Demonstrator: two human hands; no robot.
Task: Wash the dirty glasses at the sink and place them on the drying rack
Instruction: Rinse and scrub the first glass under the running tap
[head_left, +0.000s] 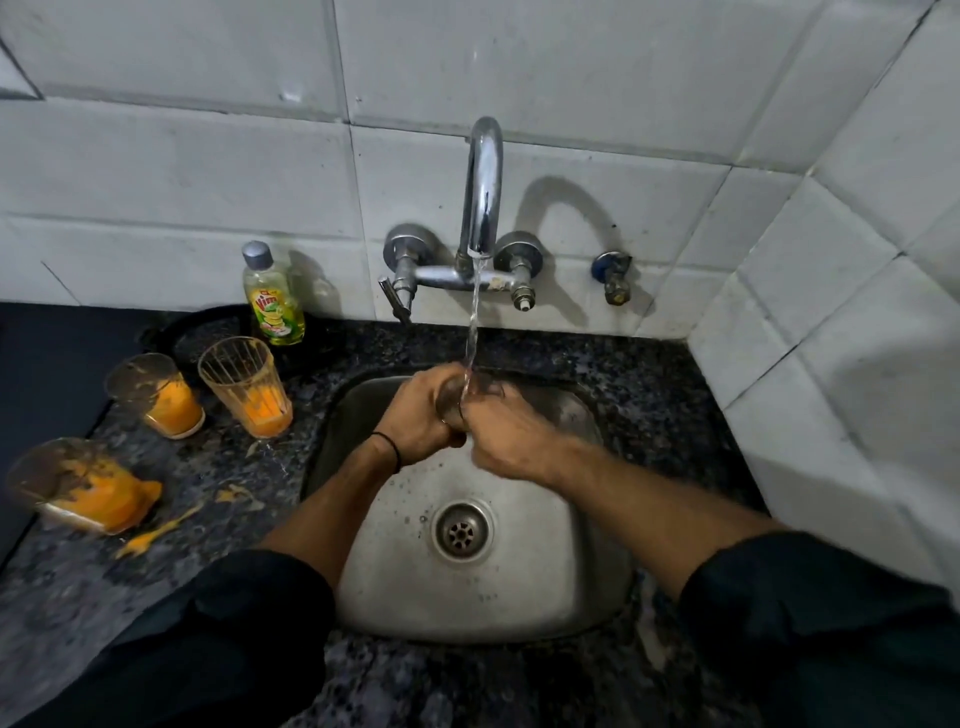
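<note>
we've got the clear glass (450, 401) over the steel sink (467, 603), right under the tap's (485, 182) stream. left hand (422, 418) wraps its fingers round it; right hand (506, 441), blurred, seems to grip the rim. three orange-smeared glasses (247, 387) sit on the granite counter (234, 462) to the left, near the vim bottle (274, 301).

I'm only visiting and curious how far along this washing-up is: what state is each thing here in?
Tap, running.
Held glass, under the stream, looks clear.
Left hand, grips the held glass.
Right hand, grips it too.
Far glass, upright, orange residue.
Middle glass, upright, orange residue.
Near glass, dirty, orange pulp spilled beside it.
Soap bottle, upright, capped.
Sink, wet, drain unplugged.
</note>
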